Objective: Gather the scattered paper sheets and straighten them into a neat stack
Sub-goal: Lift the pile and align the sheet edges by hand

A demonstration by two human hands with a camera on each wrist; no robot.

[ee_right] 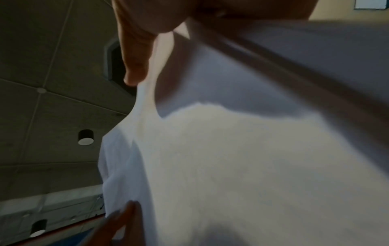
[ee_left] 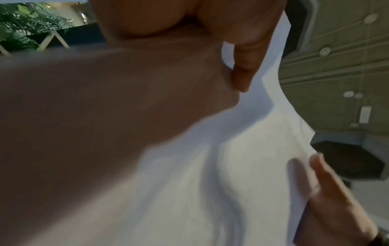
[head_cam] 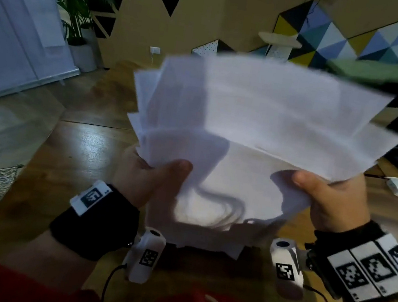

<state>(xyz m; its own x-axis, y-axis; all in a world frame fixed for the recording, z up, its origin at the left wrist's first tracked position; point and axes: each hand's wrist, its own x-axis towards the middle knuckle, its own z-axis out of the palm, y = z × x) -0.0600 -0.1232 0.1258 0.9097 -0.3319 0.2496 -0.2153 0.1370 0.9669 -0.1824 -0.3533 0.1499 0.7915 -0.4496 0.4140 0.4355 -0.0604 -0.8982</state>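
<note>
Both my hands pinch the sheets point(head_cam: 259, 123) in the air above the bench point(head_cam: 86, 151), left hand point(head_cam: 149, 177) and right hand point(head_cam: 333, 201) at the bottom corners. They're fanned; loosening either grip could spill them.

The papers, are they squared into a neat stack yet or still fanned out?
Still fanned out. The papers splay at different angles, corners sticking out on both sides, with the left hand and right hand gripping their lower edges.

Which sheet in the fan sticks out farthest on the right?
The lower right sheet, whose corner juts past the top sheet, above the right hand.
</note>
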